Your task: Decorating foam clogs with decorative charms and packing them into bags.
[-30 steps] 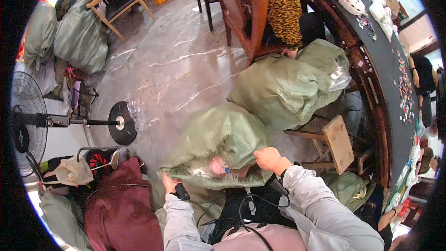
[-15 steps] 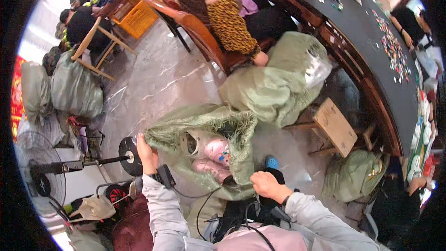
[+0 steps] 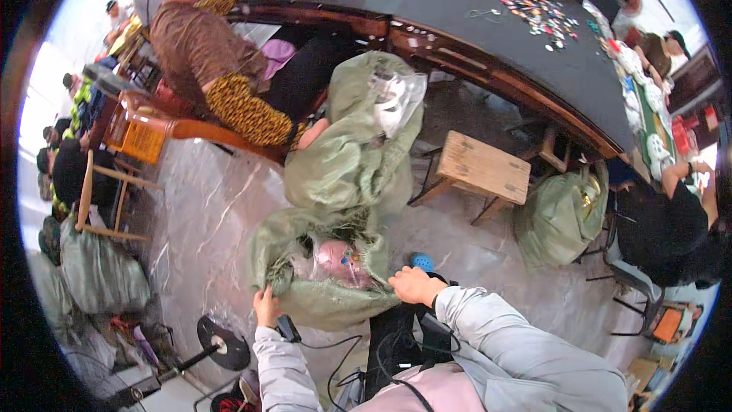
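Note:
In front of me stands an open green woven sack (image 3: 343,307), its frayed rim folded outward. Inside lies a pink clog (image 3: 335,258) in clear plastic, with small coloured charms on it; anything deeper is hidden. My left hand (image 3: 266,307) is closed on the sack's near left side. On the near right, my right hand (image 3: 417,287) is closed at the sack's edge, its fingertips partly hidden. Just beyond that hand a blue clog (image 3: 422,262) shows on the floor.
A full green sack (image 3: 343,160) touches mine on the far side, with a seated person's hand (image 3: 313,134) on it. To the right are a wooden stool (image 3: 484,166) and another sack (image 3: 560,217). A long dark table (image 3: 457,23) holds white clogs and loose charms. A fan base (image 3: 223,343) stands left.
My view has swung right and up, showing more of the table and the seated person. Both hands remain at the sack, whose opening now looks narrower.

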`<state>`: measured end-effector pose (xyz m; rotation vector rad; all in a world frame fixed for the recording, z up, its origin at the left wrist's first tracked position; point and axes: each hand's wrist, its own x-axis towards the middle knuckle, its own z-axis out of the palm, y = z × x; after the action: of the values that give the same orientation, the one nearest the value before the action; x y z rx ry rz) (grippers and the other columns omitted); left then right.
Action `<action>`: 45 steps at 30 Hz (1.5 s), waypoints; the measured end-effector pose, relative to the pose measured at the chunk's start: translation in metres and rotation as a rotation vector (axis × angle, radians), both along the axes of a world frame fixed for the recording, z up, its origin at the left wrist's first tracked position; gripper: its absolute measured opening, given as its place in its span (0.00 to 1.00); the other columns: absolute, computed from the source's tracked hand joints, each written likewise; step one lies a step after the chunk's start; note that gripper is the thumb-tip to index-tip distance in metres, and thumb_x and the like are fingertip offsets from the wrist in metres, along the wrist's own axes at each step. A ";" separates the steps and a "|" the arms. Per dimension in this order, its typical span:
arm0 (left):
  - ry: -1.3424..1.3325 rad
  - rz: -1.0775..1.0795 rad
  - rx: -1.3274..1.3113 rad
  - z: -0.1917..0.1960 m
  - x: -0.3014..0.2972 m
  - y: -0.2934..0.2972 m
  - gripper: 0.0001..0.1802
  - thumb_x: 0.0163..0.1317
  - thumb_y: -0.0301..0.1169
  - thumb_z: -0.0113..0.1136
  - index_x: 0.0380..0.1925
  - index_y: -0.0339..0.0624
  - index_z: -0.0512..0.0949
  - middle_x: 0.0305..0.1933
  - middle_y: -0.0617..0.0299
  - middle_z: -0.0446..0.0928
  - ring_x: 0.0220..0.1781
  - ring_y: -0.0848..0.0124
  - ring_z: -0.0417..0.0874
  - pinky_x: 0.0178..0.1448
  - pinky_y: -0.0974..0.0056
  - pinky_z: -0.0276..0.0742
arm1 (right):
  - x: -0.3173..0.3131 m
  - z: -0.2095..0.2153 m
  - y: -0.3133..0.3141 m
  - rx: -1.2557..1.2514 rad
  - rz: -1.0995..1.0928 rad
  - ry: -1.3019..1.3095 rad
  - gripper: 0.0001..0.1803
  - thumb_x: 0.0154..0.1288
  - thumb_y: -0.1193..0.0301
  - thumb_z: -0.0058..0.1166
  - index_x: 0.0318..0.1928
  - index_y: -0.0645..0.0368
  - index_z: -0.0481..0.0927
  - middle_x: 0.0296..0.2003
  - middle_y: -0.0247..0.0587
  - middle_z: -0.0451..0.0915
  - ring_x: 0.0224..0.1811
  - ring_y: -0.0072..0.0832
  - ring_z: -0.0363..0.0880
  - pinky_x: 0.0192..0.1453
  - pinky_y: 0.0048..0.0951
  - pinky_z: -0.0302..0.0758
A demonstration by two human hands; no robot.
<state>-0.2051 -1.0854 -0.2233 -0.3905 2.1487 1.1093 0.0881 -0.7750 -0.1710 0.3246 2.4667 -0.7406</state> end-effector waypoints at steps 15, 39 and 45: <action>-0.044 0.117 0.068 -0.036 0.053 -0.062 0.13 0.65 0.38 0.56 0.36 0.38 0.72 0.25 0.58 0.76 0.17 0.67 0.76 0.18 0.64 0.73 | 0.246 0.067 0.073 0.015 -0.656 -0.351 0.18 0.58 0.62 0.45 0.43 0.56 0.80 0.43 0.55 0.80 0.47 0.52 0.78 0.52 0.49 0.74; -0.378 -0.244 0.159 0.011 0.248 0.247 0.14 0.59 0.34 0.62 0.39 0.38 0.74 0.30 0.54 0.79 0.23 0.60 0.82 0.22 0.58 0.77 | 0.607 0.038 0.185 0.223 -1.368 -0.091 0.14 0.60 0.62 0.46 0.39 0.55 0.81 0.40 0.53 0.81 0.45 0.51 0.79 0.52 0.45 0.74; -0.284 -0.263 0.105 -0.043 0.241 0.303 0.16 0.58 0.36 0.65 0.40 0.38 0.75 0.30 0.51 0.80 0.30 0.62 0.83 0.29 0.59 0.78 | 0.632 0.021 0.109 0.166 -1.363 -0.442 0.18 0.61 0.59 0.46 0.43 0.56 0.82 0.40 0.54 0.81 0.45 0.52 0.79 0.51 0.46 0.74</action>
<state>0.0355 -0.7829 -0.2664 -0.1965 1.8242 0.9503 0.7198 -0.6662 -0.1502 2.0532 1.6114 -0.7817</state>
